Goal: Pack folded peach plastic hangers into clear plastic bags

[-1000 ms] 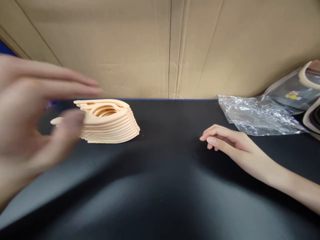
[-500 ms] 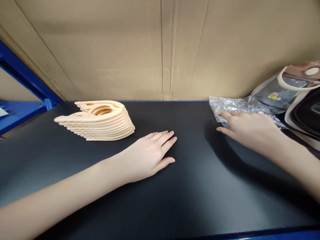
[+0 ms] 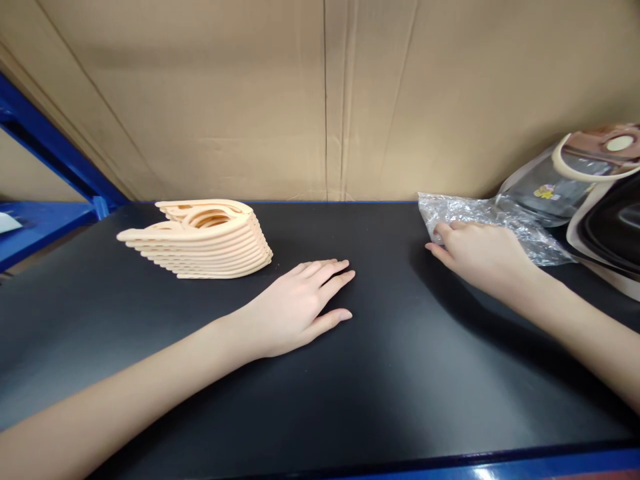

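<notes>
My left hand (image 3: 295, 307) lies flat on the black tabletop (image 3: 320, 413), fingers stretched out and thumb apart, with nothing in it. Just beyond and left of it stands a neat stack of peach plastic hangers (image 3: 215, 247), apart from the hand. On the right, my right hand (image 3: 480, 257) is over the near left part of a crumpled clear plastic bag (image 3: 530, 233). Its fingers curl down onto the film and close on it; the fingertips are partly hidden. The bag lies flat on the table.
Behind the bag, at the right edge, lie a clear container with a brown top and cream handle (image 3: 560, 177) and a dark item with a pale rim (image 3: 615, 220). A cardboard wall (image 3: 250, 100) closes the back. A blue metal frame (image 3: 55, 150) stands left.
My right hand has moved slightly left and down onto the plastic bag, and its fingers have curled in. My left hand stays flat in place. The view has shifted slightly.
</notes>
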The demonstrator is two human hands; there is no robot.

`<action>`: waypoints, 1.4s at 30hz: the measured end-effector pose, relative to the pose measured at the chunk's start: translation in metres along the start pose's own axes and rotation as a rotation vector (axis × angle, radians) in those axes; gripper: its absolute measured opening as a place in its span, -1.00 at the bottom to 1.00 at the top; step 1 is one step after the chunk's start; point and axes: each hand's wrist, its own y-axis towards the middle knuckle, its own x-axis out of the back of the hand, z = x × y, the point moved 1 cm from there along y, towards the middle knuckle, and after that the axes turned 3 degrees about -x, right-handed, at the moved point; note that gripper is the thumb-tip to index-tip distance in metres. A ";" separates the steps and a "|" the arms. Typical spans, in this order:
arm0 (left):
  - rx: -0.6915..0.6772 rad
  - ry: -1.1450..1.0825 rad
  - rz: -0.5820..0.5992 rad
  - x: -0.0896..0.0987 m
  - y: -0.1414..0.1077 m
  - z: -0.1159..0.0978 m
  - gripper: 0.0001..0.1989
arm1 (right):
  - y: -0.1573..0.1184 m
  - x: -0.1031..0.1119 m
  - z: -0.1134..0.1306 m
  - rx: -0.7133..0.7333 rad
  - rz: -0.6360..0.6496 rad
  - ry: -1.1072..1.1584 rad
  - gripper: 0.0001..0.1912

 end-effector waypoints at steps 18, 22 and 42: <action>0.135 0.091 -0.540 0.010 0.000 0.001 -0.29 | -0.062 0.057 0.039 0.482 -0.889 0.040 -0.80; 0.037 0.315 -0.457 0.017 0.000 0.005 -0.50 | -0.074 0.050 0.056 0.758 -0.929 0.174 -0.74; -0.059 0.514 -0.310 0.015 0.002 0.024 -0.71 | -0.064 0.047 0.045 0.679 -0.906 0.338 -0.76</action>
